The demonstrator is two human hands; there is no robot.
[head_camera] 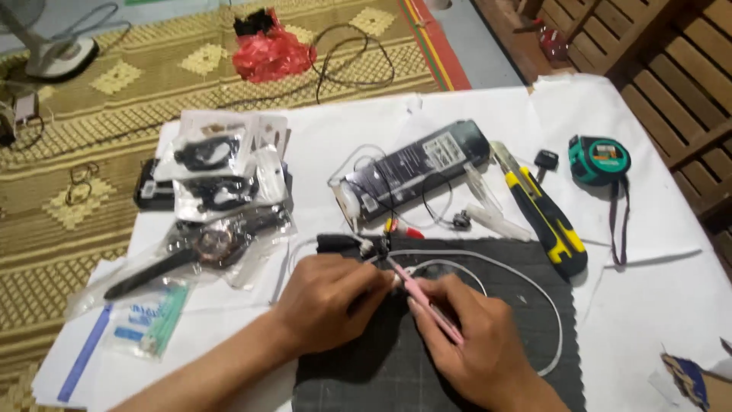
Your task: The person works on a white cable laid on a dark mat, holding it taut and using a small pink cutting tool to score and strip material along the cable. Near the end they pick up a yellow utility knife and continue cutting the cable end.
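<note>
My left hand (324,305) pinches the end of a white cable (526,276) over a dark grey cloth (396,366). My right hand (473,336) grips a thin pink tool (427,305), its tip pointing at the spot my left fingers hold. The cable loops to the right across the cloth. A small black part (339,243) lies just beyond my left fingers.
A black box wrapped in wires (415,172), a yellow-and-black utility knife (545,214) and a green tape measure (598,160) lie on the white sheet (648,290). Bagged watches (213,191) and swabs (152,320) lie left. A red bag (271,53) sits on the woven mat.
</note>
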